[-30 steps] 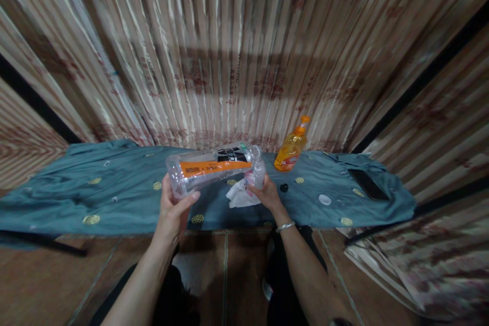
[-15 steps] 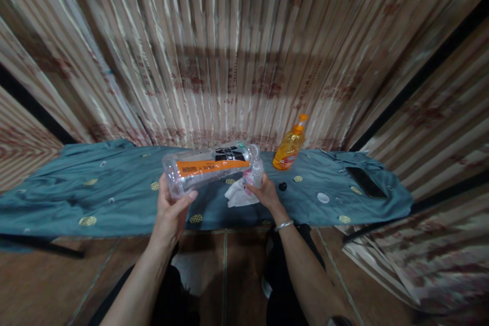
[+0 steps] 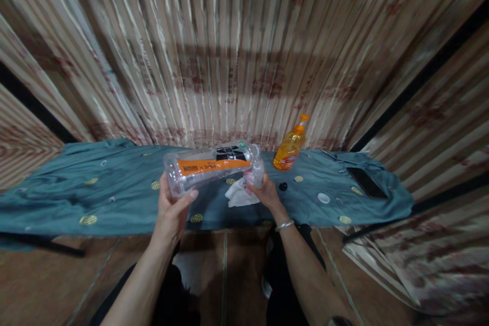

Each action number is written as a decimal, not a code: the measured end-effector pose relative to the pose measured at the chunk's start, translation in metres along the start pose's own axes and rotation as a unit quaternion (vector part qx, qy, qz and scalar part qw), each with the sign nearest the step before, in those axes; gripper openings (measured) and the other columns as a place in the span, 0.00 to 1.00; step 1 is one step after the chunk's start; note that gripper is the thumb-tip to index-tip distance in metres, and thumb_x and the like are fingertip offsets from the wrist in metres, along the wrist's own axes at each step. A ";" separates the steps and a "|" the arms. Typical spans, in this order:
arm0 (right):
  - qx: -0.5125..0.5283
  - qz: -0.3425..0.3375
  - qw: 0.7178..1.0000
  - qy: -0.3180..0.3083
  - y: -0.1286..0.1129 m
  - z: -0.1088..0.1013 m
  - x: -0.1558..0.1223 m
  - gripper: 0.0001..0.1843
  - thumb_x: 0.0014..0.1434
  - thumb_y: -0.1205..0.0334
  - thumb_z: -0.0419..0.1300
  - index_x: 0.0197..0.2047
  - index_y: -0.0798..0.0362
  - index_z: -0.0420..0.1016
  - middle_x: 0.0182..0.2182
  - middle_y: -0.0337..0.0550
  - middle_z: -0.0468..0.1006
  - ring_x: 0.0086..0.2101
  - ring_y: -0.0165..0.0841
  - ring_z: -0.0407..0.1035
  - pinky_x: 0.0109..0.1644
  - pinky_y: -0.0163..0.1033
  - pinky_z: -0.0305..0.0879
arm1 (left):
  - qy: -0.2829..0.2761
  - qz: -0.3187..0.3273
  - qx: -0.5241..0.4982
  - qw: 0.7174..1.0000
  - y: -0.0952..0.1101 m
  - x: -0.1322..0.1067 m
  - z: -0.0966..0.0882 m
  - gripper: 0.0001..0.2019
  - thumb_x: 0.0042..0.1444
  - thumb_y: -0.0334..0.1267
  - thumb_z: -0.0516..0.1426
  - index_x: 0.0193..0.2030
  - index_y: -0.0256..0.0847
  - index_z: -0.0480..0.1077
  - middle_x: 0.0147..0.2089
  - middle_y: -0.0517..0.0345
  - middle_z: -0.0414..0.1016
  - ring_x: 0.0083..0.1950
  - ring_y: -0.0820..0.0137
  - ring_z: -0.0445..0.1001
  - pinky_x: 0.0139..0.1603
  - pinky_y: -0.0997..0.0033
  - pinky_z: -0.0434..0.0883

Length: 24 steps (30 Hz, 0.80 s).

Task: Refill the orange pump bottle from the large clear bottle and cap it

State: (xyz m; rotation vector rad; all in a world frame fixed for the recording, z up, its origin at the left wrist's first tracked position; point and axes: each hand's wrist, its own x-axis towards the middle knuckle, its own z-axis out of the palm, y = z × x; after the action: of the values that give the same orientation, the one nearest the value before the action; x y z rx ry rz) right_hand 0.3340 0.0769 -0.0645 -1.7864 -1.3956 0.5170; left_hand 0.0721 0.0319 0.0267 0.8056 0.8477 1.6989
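My left hand [image 3: 170, 211] grips the base of a large clear plastic bottle [image 3: 210, 167] with an orange and black label, held on its side above the table, its mouth pointing right. My right hand [image 3: 265, 194] is closed round a small clear bottle [image 3: 255, 173], held upright right under the big bottle's mouth. A crumpled white tissue [image 3: 239, 194] lies on the teal cloth just left of my right hand.
A teal cloth [image 3: 95, 188] covers the low table. On it stand an orange pump bottle [image 3: 289, 148], a small black cap [image 3: 282, 186], a white lid [image 3: 323, 197] and a black phone [image 3: 365, 182]. A striped curtain hangs behind.
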 end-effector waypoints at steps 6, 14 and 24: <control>0.005 0.004 1.000 -0.013 -0.001 -0.001 -0.001 0.23 0.55 0.56 0.75 0.51 0.47 0.73 0.45 0.46 0.88 0.50 0.49 0.85 0.53 0.49 0.82 | 0.006 0.004 0.001 1.000 -0.003 -0.001 -0.002 0.42 0.25 0.40 0.82 0.54 0.49 0.81 0.51 0.56 0.84 0.53 0.58 0.80 0.77 0.36 0.62; 0.003 0.004 1.000 -0.009 -0.002 -0.001 0.000 0.22 0.55 0.58 0.76 0.49 0.47 0.73 0.44 0.48 0.88 0.49 0.50 0.85 0.53 0.50 0.82 | -0.010 0.013 0.013 1.000 -0.005 -0.001 -0.006 0.39 0.30 0.39 0.81 0.55 0.48 0.80 0.52 0.54 0.84 0.54 0.57 0.81 0.75 0.40 0.65; -0.005 0.001 1.000 -0.008 0.004 0.000 0.001 0.23 0.55 0.55 0.76 0.50 0.47 0.73 0.42 0.44 0.88 0.49 0.48 0.86 0.52 0.47 0.82 | -0.004 0.031 0.022 0.999 -0.006 -0.001 -0.006 0.39 0.31 0.40 0.81 0.56 0.52 0.81 0.50 0.58 0.85 0.51 0.59 0.82 0.75 0.45 0.66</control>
State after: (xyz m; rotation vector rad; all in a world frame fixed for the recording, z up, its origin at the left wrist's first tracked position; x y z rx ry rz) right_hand 0.3366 0.0776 -0.0675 -1.7963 -1.4092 0.5280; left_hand 0.0703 0.0313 0.0178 0.8755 0.8643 1.7354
